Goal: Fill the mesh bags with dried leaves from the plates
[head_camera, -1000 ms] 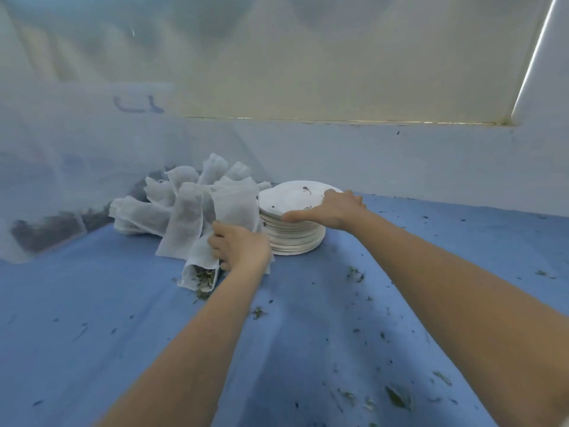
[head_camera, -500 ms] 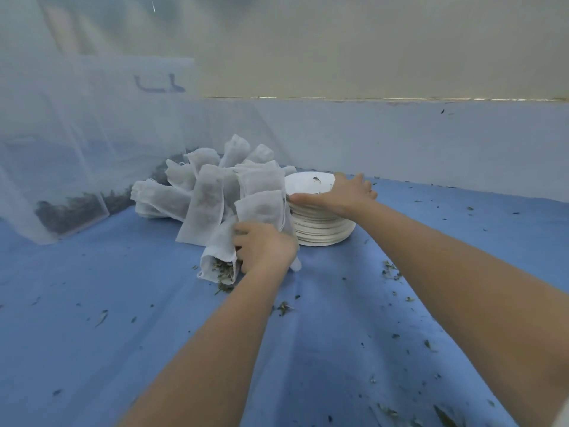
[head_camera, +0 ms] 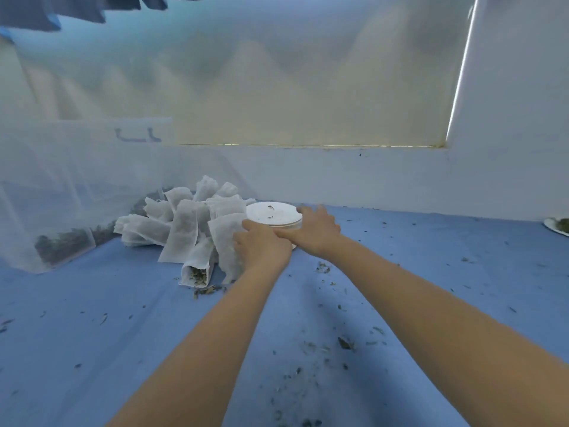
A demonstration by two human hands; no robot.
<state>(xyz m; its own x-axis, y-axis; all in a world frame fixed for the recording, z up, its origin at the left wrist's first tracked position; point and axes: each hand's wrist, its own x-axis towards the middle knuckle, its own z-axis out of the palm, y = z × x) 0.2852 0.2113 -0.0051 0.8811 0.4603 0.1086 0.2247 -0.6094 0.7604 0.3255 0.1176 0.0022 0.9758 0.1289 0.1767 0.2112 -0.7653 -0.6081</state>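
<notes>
A blue sheet (head_camera: 92,334) covers the bench right up to the white wall (head_camera: 369,180) at the back, and fine white netting (head_camera: 46,186) hangs down on the left, its foot resting on the cloth. Most of the near cloth lies open, with only scattered leaf crumbs (head_camera: 345,343) across it.

Against the back edge sits the heap of white mesh bags (head_camera: 181,229), several standing up, one lying open-mouthed toward us with dried leaves (head_camera: 197,276) spilling at its lip. Just to the right of the heap, touching it, is the stack of white plates (head_camera: 271,212), the top one nearly bare but for a few specks.

The left hand (head_camera: 261,246) is curled, its grip closed on the nearest bag (head_camera: 224,245), right where bag meets plates. The right hand (head_camera: 314,231) lies flat-fingered over the right rim of the stack, grip loose and spread, touching the plates rather than clasping them; its fingertips are blurred.

At the far right edge another plate (head_camera: 557,227) holds some leaves.
</notes>
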